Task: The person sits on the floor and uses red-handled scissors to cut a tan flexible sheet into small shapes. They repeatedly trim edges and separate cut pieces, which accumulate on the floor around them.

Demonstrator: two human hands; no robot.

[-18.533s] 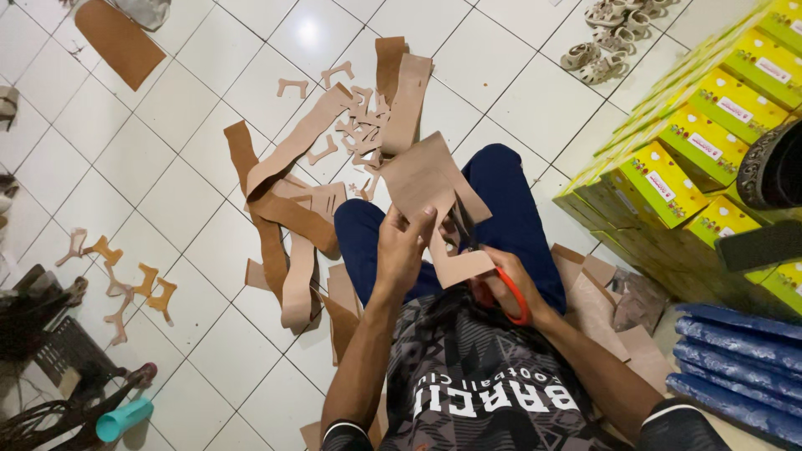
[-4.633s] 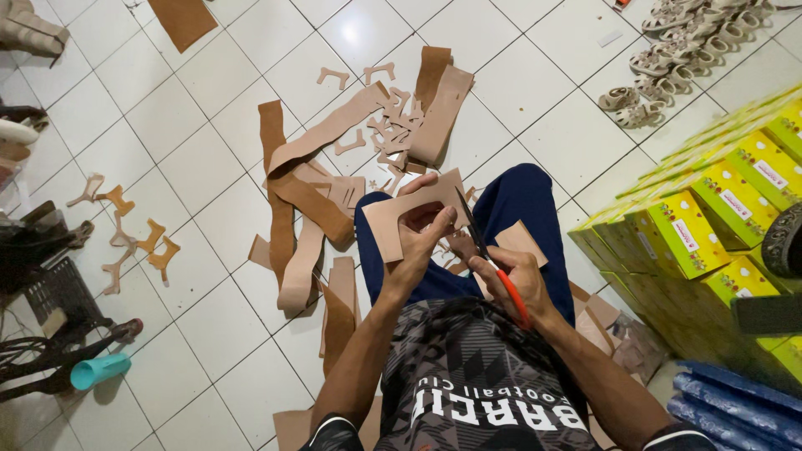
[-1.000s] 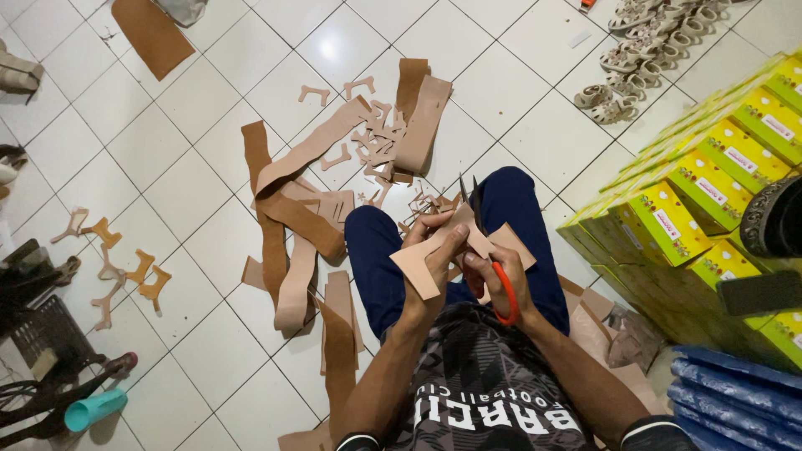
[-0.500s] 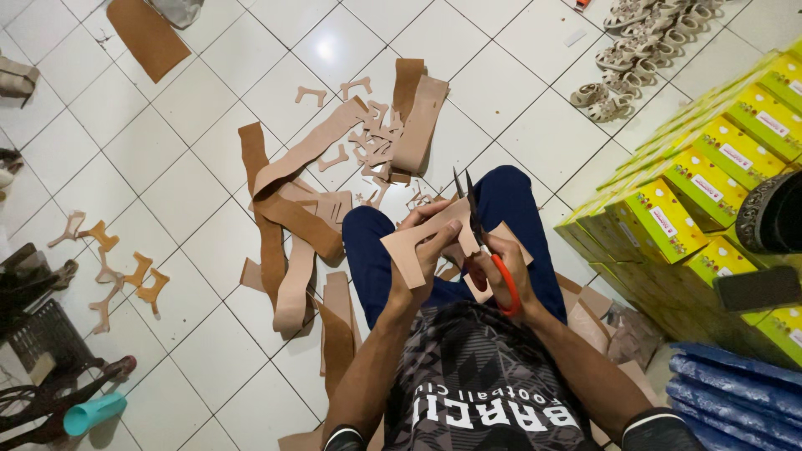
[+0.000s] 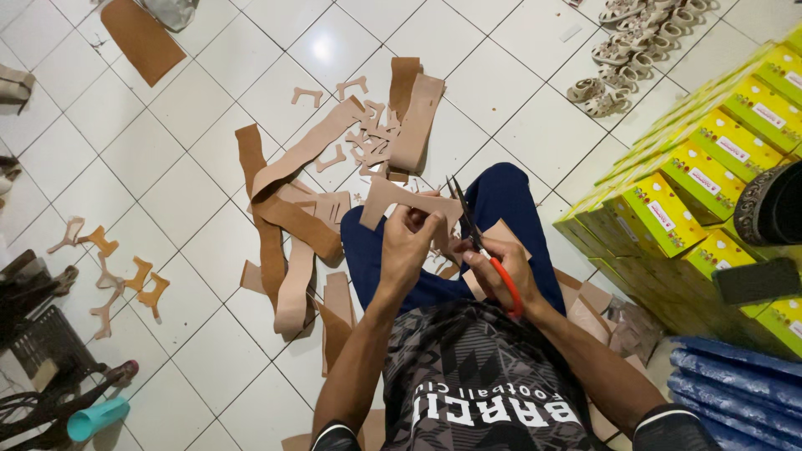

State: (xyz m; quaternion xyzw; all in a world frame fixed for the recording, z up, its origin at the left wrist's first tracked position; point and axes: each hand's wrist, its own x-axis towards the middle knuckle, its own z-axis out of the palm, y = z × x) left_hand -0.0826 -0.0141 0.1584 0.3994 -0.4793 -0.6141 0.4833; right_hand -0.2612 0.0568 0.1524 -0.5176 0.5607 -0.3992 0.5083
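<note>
I sit on a white tiled floor with my legs in dark blue trousers stretched out. My left hand point(image 5: 411, 242) grips a tan leather-like cut piece point(image 5: 386, 199), held flat above my lap. My right hand point(image 5: 499, 269) holds red-handled scissors point(image 5: 476, 242); the blades are parted and point up and away from me, right beside the piece's right end. More brown scraps lie on my lap under the hands.
Long brown strips point(image 5: 288, 242) and small cut-out shapes point(image 5: 372, 142) litter the floor ahead. Orange cut shapes point(image 5: 125, 276) lie at the left. Yellow-green boxes point(image 5: 702, 184) are stacked on the right, sandals point(image 5: 622, 42) at top right, blue bundles point(image 5: 735, 376) lower right.
The tan piece has been turned from hanging at a slant to lying flat and wide in my left hand. The scissors stay beside it, blades parted.
</note>
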